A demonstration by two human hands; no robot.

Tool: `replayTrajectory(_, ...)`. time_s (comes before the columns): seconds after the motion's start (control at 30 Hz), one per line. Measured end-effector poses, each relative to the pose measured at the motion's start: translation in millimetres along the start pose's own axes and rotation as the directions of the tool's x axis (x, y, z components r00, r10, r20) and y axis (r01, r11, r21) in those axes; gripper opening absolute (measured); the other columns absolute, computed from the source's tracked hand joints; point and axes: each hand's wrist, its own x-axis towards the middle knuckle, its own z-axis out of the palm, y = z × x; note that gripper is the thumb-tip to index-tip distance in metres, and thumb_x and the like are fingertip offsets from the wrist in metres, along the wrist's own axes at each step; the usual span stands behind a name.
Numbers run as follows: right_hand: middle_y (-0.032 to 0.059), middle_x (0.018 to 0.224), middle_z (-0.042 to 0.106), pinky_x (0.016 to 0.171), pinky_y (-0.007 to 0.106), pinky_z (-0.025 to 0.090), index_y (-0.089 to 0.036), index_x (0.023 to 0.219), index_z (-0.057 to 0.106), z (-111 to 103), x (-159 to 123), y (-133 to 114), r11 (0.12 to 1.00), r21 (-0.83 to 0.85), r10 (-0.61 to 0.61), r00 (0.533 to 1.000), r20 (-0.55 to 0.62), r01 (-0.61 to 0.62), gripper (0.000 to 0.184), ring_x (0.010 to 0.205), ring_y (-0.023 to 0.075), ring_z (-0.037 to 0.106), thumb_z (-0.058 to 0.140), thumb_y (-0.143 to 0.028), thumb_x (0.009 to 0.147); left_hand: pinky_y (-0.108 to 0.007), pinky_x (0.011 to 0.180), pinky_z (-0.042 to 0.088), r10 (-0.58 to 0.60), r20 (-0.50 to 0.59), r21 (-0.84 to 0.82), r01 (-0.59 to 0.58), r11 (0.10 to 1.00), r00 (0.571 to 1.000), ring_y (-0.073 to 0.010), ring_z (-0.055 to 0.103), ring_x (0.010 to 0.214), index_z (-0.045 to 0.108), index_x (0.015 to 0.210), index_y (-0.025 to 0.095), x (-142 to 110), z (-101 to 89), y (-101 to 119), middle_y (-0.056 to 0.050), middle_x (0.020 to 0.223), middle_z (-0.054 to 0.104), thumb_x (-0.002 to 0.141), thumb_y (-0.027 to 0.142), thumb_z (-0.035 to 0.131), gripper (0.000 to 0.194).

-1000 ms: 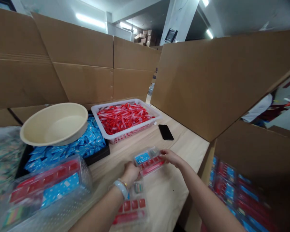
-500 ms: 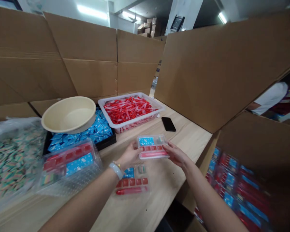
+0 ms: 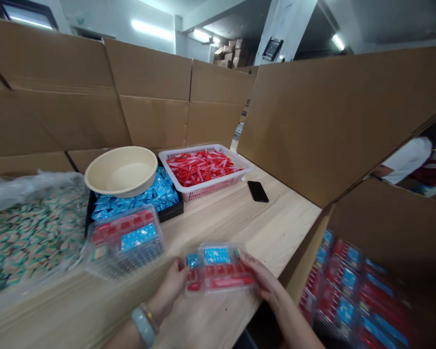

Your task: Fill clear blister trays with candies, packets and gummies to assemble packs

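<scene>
Head view: 2 clear packs lie overlapped near the front edge of the wooden table. The upper pack shows a blue sachet, a row of red squares and a red stick; it covers most of the lower pack, whose left end is exposed. Right hand: narrow grip, holding the upper pack by its right end. Left hand: fingers at the left end of the lower pack; whether they pinch it cannot be told. 2 bands, 1 pale and 1 gold-coloured, are worn on the left wrist.

Further left stands a stack of clear trays, beside a bag of striped pieces. Behind it, a cream basin rests over a black tray of blue sachets. A white basket holds red sticks; a black phone lies nearby. At right, a carton contains similar packs.
</scene>
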Motion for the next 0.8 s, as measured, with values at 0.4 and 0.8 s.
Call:
replayTrajectory(0.4, 0.0023, 0.081, 0.067, 0.070, 0.032, 0.047, -0.022, 0.089, 0.060, -1.0, -37.8, 3.0, 0.994, 0.042, -0.098, 0.985, -0.139, 0.105, 0.027, 0.070, 0.0181, 0.063, 0.068, -0.031, 0.065, -0.038, 0.081, 0.044, -0.115, 0.140, -0.313, 0.154, 0.937, 0.983, -0.0267, 0.058, 0.092, 0.061, 0.084, 0.023, -72.7, -89.1, -12.8, -0.002, 0.091, 0.067, 0.048, 0.045, 0.074, 0.044)
replayTrajectory(0.8, 0.0057, 0.085, 0.067, 0.075, 0.037, 0.046, -0.021, 0.090, 0.060, 93.8, -47.8, 57.7, 0.995, -0.003, -0.104, 0.994, -0.027, 0.104, 0.038, 0.079, 0.0228, 0.062, 0.064, -0.048, 0.064, -0.032, 0.087, 0.041, 0.122, -0.081, -0.411, -0.145, 0.900, 0.989, -0.0220, 0.051, 0.105, 0.049, 0.098, 0.020, -95.8, -39.3, -16.9, -0.007, 0.111, 0.056, 0.065, 0.038, 0.063, 0.040)
